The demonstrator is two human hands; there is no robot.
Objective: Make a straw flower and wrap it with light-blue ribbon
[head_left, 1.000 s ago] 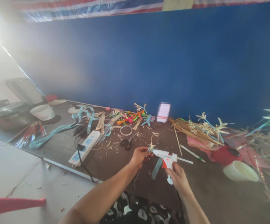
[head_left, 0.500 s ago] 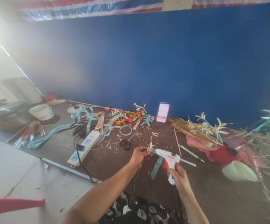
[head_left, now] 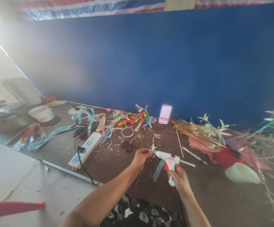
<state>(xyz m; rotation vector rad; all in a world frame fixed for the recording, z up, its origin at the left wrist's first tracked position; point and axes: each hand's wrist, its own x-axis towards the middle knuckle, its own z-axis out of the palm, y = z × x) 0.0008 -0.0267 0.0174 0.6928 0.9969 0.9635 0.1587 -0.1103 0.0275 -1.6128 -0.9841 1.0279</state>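
My right hand (head_left: 180, 179) is closed round the handle of a white glue gun (head_left: 166, 156) with an orange trigger and a lit red light. A clear glue stick pokes out of its back end to the right. The nozzle points left, at a small straw piece (head_left: 153, 147) that my left hand (head_left: 141, 157) pinches by its thin stem. Both hands hover just above the dark table (head_left: 118, 164). A pale green strip (head_left: 159, 170) lies on the table under the gun.
Black scissors (head_left: 128, 145) and a tape ring (head_left: 127, 131) lie beyond my left hand. A white power strip (head_left: 84, 149) with a black cord sits left. Straw bundles (head_left: 198, 130), a red lid (head_left: 228, 156) and a white bowl (head_left: 242, 173) stand right. Bright pipe cleaners (head_left: 133, 119) lie by the blue wall.
The glue gun dipped slightly and came back; both hands stay almost in place, nozzle still at the straw piece.
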